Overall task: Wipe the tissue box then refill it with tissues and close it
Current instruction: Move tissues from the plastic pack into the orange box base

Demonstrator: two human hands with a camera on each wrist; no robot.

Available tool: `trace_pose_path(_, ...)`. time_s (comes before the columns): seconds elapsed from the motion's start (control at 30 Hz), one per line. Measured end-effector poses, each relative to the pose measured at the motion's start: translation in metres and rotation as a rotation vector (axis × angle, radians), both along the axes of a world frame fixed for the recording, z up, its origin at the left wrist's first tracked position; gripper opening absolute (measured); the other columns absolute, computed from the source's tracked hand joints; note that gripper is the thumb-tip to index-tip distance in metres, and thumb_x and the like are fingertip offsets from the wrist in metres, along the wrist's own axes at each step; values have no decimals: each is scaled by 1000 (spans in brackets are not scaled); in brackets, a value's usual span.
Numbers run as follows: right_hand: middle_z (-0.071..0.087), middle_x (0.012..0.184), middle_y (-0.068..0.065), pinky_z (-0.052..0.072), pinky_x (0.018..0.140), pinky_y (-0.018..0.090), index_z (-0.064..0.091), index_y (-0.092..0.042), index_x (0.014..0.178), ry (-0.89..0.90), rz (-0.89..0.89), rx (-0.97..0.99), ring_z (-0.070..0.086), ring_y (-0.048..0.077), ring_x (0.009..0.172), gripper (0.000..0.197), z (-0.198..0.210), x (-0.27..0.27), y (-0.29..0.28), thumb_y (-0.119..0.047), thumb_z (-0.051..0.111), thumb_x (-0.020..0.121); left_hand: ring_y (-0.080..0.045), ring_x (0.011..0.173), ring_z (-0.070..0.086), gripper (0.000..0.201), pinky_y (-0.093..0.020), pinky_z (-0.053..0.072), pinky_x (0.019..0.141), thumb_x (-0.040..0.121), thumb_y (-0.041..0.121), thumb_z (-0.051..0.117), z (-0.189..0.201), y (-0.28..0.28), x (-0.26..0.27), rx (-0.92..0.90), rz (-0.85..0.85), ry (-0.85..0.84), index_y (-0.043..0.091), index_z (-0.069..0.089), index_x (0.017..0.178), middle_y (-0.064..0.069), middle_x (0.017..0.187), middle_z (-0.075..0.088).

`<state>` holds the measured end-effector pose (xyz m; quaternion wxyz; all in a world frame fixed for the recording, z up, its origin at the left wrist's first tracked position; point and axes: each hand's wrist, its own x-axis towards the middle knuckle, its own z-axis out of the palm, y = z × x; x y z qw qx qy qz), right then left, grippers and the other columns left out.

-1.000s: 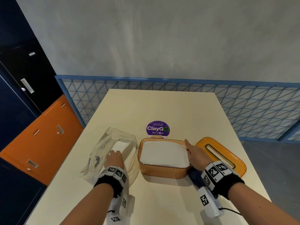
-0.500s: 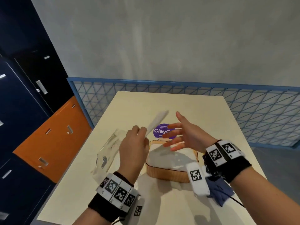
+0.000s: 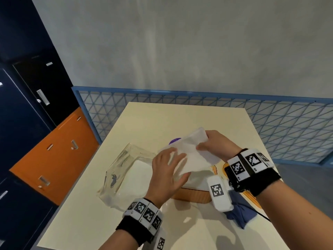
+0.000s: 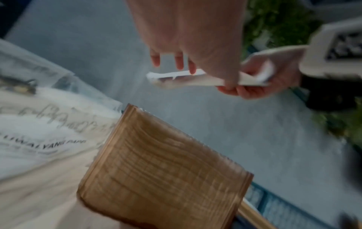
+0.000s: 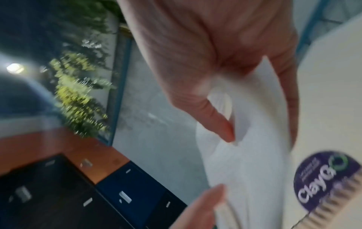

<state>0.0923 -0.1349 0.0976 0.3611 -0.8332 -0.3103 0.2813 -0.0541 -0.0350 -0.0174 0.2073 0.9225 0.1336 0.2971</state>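
Nearest you, at about 5 o'clock on the table (image 3: pixel 147 127), a blue cloth (image 3: pixel 239 215) lies crumpled just right of the tissue box (image 3: pixel 191 194), partly under your right wrist device. The box sits open at the table's centre, its ribbed amber wall facing you; white tissues show inside it, below your hands. Its orange lid (image 3: pixel 219 169) lies flat at roughly 3 o'clock from the box, mostly hidden behind your right wrist.

At 9 o'clock from the box, the clear plastic wrapper (image 3: pixel 124 170) rests on the table, open, with white tissues still inside.

Your left hand (image 3: pixel 166 175) is above the box, fingers spread and nearly straight, lying flat on the top of a stack of tissues (image 3: pixel 191 157), thumb at its near edge; it presses rather than clenches. Your right hand (image 3: pixel 216 143) grasps the stack's far right end, thumb on top and fingers curled underneath, as the left wrist view shows. The stack is held in the air, tilted, over the box.

Beyond it, at 12 o'clock, a purple sticker (image 3: pixel 174 140) peeks out on the table. Farther still stands a blue mesh railing (image 3: pixel 270 123).
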Motion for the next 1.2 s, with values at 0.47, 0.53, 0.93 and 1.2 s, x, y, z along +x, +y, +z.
trace_pose_path(0.47, 63, 86, -6, 46, 71, 23, 59, -22, 89, 22, -95, 465, 57, 9, 79, 17, -23, 0, -21, -6, 61, 86, -14, 83, 58, 29, -18, 46, 70, 88, -6, 44, 37, 27, 13, -1030, 50, -167, 18, 59, 93, 1, 87, 62)
trace_pose_path(0.53, 60, 84, -4, 48, 67, 21, 58, -24, 85, 47, -160, 486, 56, 11, 77, 23, -42, -3, -28, -2, 64, 83, -12, 74, 51, 27, -16, 41, 63, 84, -7, 44, 33, 19, 12, -957, 65, -161, 18, 54, 81, 2, 77, 54)
trace_pose_path(0.93, 58, 86, 5, 49, 76, 38, 52, -18, 89, 82, -282, 413, 56, 21, 81, 24, -85, -5, -35, 3, 61, 82, -6, 74, 51, 15, -8, 42, 63, 87, -5, 45, 14, 3, 20, -832, 137, -181, 10, 49, 91, 5, 78, 52)
trace_pose_path(1.2, 62, 106, 4, 49, 92, 41, 53, -18, 110, 57, -284, 298, 58, 23, 101, 27, -93, -8, -35, -3, 54, 88, -18, 83, 55, 19, -19, 45, 66, 94, 4, 41, 2, 3, 27, -877, 225, -94, 18, 44, 108, -2, 92, 56)
